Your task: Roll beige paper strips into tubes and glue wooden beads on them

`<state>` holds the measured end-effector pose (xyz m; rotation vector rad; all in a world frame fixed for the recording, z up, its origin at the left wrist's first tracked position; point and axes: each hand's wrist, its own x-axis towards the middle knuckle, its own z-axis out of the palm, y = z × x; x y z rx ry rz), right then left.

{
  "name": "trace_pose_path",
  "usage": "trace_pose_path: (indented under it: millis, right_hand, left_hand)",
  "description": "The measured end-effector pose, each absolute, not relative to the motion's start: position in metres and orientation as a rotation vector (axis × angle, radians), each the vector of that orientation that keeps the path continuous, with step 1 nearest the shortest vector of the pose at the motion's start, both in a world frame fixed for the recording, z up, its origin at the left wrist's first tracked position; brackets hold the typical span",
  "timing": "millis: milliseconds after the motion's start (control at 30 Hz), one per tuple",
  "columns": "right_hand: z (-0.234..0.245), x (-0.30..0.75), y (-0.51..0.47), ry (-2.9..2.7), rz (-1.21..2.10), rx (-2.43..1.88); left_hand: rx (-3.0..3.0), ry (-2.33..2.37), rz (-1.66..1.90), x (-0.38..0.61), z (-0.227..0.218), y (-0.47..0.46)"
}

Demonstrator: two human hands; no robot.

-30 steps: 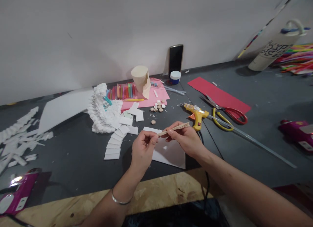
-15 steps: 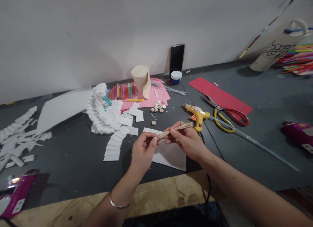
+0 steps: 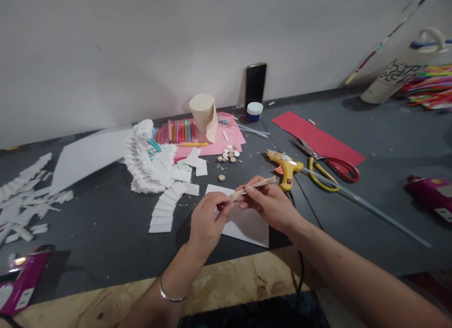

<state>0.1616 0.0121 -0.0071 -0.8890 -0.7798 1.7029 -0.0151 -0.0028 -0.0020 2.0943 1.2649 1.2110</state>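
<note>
Pale strips: a thin bundle, held up off the worktop near the middle of its near edge, slanting up to the right; how many strips it has is too small to tell
Left hand: fingers of this hand pinched together on the bundle's left end, thumb towards the wearer; a metal bangle rings the wrist
Right hand: this hand has its fingers clamped on the bundle farther along, thumb on top, with the free end poking out beyond
White sheet: flat on the worktop under both hands, this sheet lies near the near edge, partly covered by them
White rectangles: just left of the left hand, small cut pieces overlap in a curved row, leading up towards a white ruffled piece
Round bits: a small cluster of discs beyond the hands, with one disc apart, nearer the near edge
Glue gun: yellow, lying on its side just beyond the right hand, the gun has a long clear stick running from its back towards the worktop's near right
Scissors: one yellow loop, one red; the pair lies beside the gun, the red loop by the red paper
Far edge: a phone leans upright against the wall behind a white-lidded jar; left of them, a beige paper cone stands on pink paper
</note>
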Motion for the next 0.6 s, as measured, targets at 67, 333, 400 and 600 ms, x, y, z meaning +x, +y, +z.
trace_pose_path:
  millis: [67, 333, 400, 600]
  right_hand:
    - [-0.0087, 0.1617, 0.0117, -0.795, 1.700, -0.880]
    - [-0.0080, 0.1635, 0.0104, -0.981, 1.577, -0.838]
    - [-0.0053, 0.1644, 0.0099, -1.049, 1.549, -0.838]
    - [-0.0027, 0.1661, 0.0072, -1.134, 1.475, -0.896]
  left_hand:
    - [2.051, 1.295, 1.215, -0.0155, -0.0026, -0.0032]
    - [1.526, 1.291, 1.157, -0.0129, -0.0056, -0.0022]
    - [1.419, 1.275, 1.143, -0.0122, -0.0066, -0.0003]
    - [1.413, 1.294, 1.073, -0.0144, -0.0058, 0.0016]
